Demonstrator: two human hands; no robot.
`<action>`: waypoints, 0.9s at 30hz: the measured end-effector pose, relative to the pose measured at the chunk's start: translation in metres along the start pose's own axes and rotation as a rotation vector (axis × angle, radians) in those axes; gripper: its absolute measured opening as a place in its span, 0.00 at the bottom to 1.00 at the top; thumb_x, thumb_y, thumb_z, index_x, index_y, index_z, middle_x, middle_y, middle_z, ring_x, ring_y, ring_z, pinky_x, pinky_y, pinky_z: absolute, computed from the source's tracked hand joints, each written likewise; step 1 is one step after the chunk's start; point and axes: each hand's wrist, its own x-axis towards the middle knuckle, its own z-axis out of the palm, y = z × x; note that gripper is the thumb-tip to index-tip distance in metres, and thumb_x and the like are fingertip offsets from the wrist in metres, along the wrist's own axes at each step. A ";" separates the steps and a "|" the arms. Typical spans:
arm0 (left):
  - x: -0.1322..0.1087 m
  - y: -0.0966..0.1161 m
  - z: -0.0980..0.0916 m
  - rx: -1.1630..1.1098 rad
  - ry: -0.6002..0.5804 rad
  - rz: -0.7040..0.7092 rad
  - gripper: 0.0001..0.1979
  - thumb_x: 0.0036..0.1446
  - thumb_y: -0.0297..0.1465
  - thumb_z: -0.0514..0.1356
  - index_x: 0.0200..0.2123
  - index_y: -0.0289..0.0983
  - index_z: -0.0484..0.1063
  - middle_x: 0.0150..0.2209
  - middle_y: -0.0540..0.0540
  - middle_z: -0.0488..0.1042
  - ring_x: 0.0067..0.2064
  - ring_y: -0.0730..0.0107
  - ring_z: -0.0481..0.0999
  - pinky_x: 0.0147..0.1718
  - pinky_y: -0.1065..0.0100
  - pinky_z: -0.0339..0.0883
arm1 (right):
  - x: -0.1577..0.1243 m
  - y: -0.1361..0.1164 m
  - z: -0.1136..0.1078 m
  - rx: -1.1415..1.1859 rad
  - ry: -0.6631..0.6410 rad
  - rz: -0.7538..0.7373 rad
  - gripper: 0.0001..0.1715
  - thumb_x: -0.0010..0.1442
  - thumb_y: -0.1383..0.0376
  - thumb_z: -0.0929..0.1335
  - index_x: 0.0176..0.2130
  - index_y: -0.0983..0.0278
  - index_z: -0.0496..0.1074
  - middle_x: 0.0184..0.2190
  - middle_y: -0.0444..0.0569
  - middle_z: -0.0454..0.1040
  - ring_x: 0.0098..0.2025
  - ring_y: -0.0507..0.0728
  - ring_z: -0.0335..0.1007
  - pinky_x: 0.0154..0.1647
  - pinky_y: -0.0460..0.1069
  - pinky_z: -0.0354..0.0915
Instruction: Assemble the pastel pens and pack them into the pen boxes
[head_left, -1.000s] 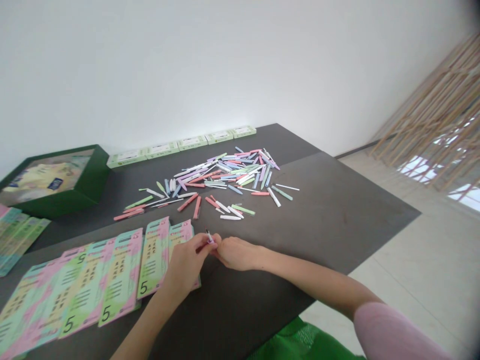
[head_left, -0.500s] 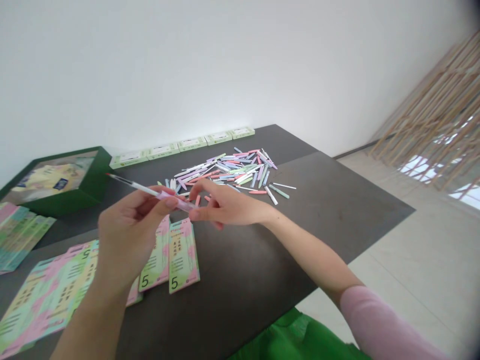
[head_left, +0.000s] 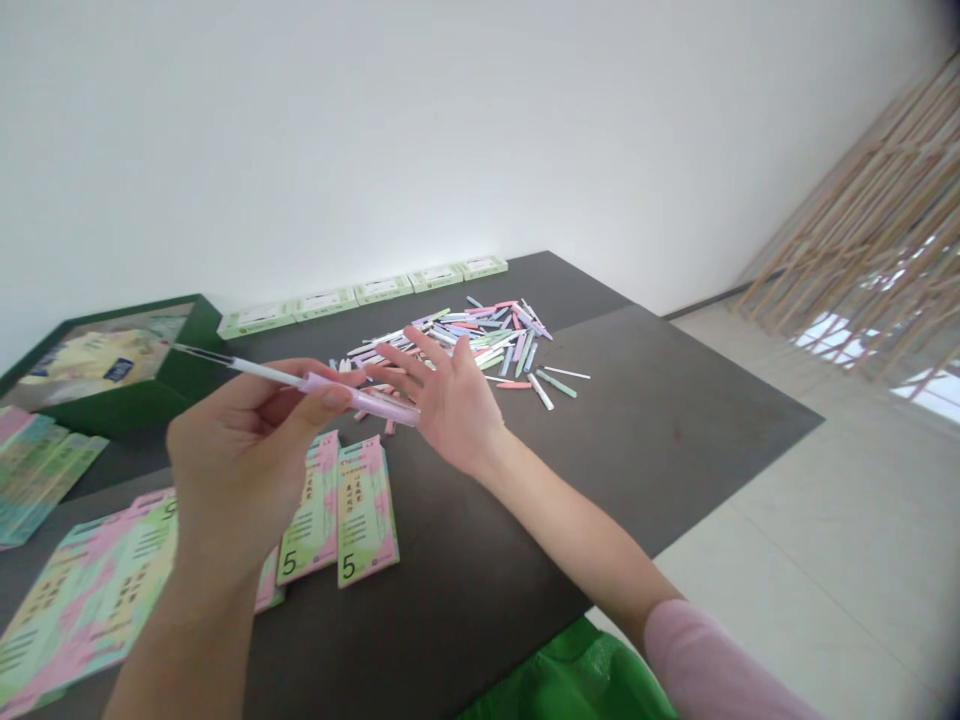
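Pinching pink pen (head_left: 375, 403), right hand (head_left: 448, 405) open

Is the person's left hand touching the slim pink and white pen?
Touching: the head view shows the left hand pinching the slim pink and white pen between thumb and fingers.

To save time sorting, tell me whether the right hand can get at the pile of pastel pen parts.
Likely yes: the right hand is open, its fingers appearing to reach over the near edge of the pile of pastel pen parts, with nothing visibly in the way.
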 end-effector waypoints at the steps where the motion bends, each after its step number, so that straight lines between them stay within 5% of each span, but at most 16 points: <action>1: -0.002 0.000 0.002 0.022 -0.008 0.017 0.07 0.46 0.31 0.70 0.32 0.40 0.80 0.28 0.54 0.81 0.29 0.76 0.80 0.31 0.77 0.75 | -0.001 0.003 0.006 0.020 -0.005 0.016 0.36 0.67 0.47 0.41 0.62 0.62 0.50 0.62 0.58 0.61 0.53 0.59 0.70 0.56 0.61 0.65; 7: -0.009 -0.003 0.011 0.032 0.040 0.076 0.06 0.47 0.28 0.69 0.31 0.40 0.79 0.29 0.55 0.81 0.31 0.75 0.79 0.35 0.73 0.75 | -0.002 0.012 0.021 0.085 -0.014 0.060 0.33 0.69 0.48 0.43 0.64 0.60 0.47 0.63 0.56 0.60 0.54 0.58 0.69 0.59 0.61 0.63; 14: 0.008 0.013 0.006 -0.410 0.079 0.080 0.08 0.43 0.20 0.64 0.23 0.39 0.76 0.22 0.58 0.76 0.26 0.76 0.77 0.37 0.66 0.79 | 0.001 0.007 0.009 0.100 -0.039 0.029 0.37 0.67 0.46 0.40 0.63 0.60 0.49 0.62 0.58 0.61 0.55 0.59 0.69 0.59 0.61 0.63; 19: 0.014 0.011 0.001 -0.326 0.133 0.123 0.06 0.41 0.21 0.66 0.24 0.37 0.75 0.23 0.56 0.76 0.25 0.75 0.77 0.36 0.62 0.80 | 0.000 0.010 -0.005 0.007 -0.045 -0.029 0.33 0.68 0.46 0.45 0.61 0.59 0.53 0.61 0.56 0.63 0.52 0.57 0.71 0.57 0.58 0.65; 22: 0.007 0.000 0.004 -0.092 0.156 0.109 0.06 0.41 0.26 0.70 0.26 0.36 0.77 0.25 0.54 0.78 0.26 0.75 0.78 0.31 0.71 0.76 | -0.002 0.011 -0.019 -0.151 -0.021 -0.172 0.29 0.69 0.49 0.50 0.60 0.60 0.56 0.60 0.55 0.64 0.52 0.55 0.70 0.58 0.55 0.63; 27: -0.019 -0.043 0.016 0.197 -0.119 -0.167 0.09 0.44 0.37 0.68 0.25 0.38 0.75 0.25 0.51 0.80 0.29 0.70 0.80 0.30 0.72 0.72 | -0.011 0.006 -0.051 -0.362 0.116 -0.261 0.31 0.68 0.48 0.47 0.62 0.59 0.53 0.60 0.54 0.64 0.55 0.55 0.68 0.57 0.54 0.64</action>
